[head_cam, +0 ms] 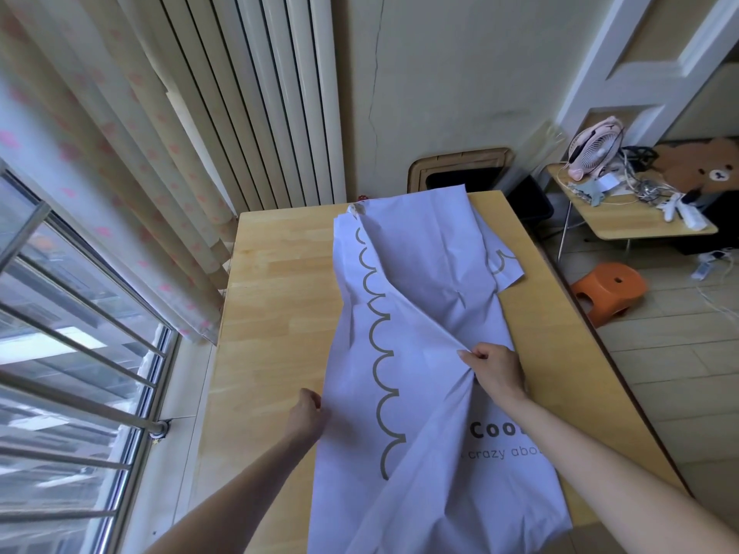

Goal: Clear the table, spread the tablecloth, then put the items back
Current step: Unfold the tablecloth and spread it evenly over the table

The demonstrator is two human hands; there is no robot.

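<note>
A pale lilac tablecloth [420,273] with a grey scalloped line and dark printed letters lies folded lengthwise down the middle of the wooden table [276,297]. My left hand [306,411] grips the cloth's left edge near the table's front. My right hand [494,371] pinches a raised fold of the cloth further right, and the fabric bunches into creases under it. Bare wood shows on both sides of the cloth.
A window with metal bars [72,353] and a flowered curtain [120,173] run along the left. A white radiator [272,94] stands behind the table. To the right are an orange stool [608,289] and a small side table [624,217] with a fan and cables.
</note>
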